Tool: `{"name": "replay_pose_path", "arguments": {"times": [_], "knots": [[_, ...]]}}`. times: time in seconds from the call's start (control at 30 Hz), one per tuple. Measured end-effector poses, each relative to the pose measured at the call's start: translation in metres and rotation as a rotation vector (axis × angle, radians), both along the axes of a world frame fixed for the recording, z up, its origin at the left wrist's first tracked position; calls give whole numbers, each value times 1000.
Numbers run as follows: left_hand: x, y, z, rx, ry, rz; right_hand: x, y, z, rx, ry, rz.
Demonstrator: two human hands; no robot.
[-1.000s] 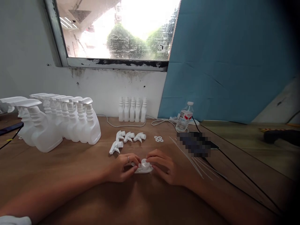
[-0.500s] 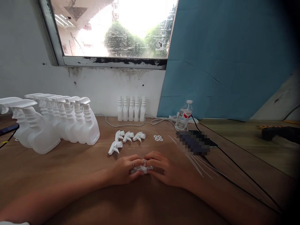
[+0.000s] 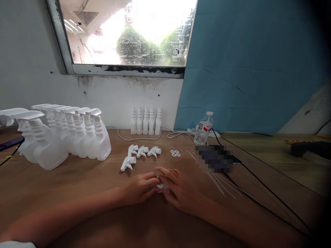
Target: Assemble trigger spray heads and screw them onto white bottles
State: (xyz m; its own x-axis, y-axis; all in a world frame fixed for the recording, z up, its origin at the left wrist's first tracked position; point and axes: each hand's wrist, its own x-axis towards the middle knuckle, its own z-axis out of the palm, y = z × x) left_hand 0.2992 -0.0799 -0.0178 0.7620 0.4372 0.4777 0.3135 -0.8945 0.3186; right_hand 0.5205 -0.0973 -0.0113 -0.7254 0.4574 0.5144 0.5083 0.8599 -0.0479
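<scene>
Close in front of me, a white spray trigger head [image 3: 160, 186] sits between both hands, mostly covered by the fingers. My left hand [image 3: 142, 186], with a ring on it, is closed on its left side. My right hand [image 3: 178, 189] grips it from the right; its upper fingers reach over the top, one stretched outward. Just beyond the hands lie several loose spray trigger heads [image 3: 154, 151] on the brown table [image 3: 103, 179]. Several small white ring gaskets [image 3: 175, 153] lie to the right of them. Thin white tubes [image 3: 216, 184] are spread beyond my right hand.
At the left stand several white spray bottles [image 3: 51, 148] with trigger heads fitted. Slim white bottles [image 3: 146, 122] line the wall. A clear water bottle [image 3: 204, 129] stands behind a blurred dark device [image 3: 214, 158]; a black cable [image 3: 271, 194] runs from it toward the right front.
My right hand has shifted over the spray trigger head, its upper fingers lifting and stretching, and covers more of it. My left hand keeps its hold. The whole view has shifted slightly.
</scene>
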Motion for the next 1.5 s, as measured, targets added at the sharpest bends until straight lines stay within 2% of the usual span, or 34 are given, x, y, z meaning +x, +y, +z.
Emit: {"name": "replay_pose_path", "arguments": {"times": [0.13,0.3,0.43,0.5,0.57,0.67,0.73,0.83,0.93,1.1,1.3,1.37,1.43,1.5], "knots": [[1,1,-3,-30,-54,-21,3,1,4,-172,38,51],[0,-1,-7,-64,-42,65,10,10,12,-433,166,159],[-1,-2,-6,-81,-11,100,18,22,12,-439,267,167],[-1,-3,-5,-69,-13,101,27,32,15,-401,329,48],[-1,-3,-4,-56,-16,97,43,44,22,-362,322,-187],[-1,-3,-5,-55,-13,98,76,64,34,-388,18,-529],[-2,-3,-5,-55,-7,104,100,75,40,-547,-166,-701],[-1,-3,-5,-45,-6,111,128,83,41,-713,-270,-786],[-1,-4,-3,-36,-10,111,137,82,39,-837,-312,-808],[0,-5,-1,-24,-17,127,129,78,40,-911,-292,-795],[-2,-4,-5,-105,-24,187,114,76,48,-848,-131,-795],[-2,-4,-6,-178,-35,219,101,70,55,-853,62,-678],[-2,-4,-6,-245,-38,242,83,61,61,-931,397,-371],[-1,-4,-5,-259,-38,231,61,49,64,-950,620,-102]]}}
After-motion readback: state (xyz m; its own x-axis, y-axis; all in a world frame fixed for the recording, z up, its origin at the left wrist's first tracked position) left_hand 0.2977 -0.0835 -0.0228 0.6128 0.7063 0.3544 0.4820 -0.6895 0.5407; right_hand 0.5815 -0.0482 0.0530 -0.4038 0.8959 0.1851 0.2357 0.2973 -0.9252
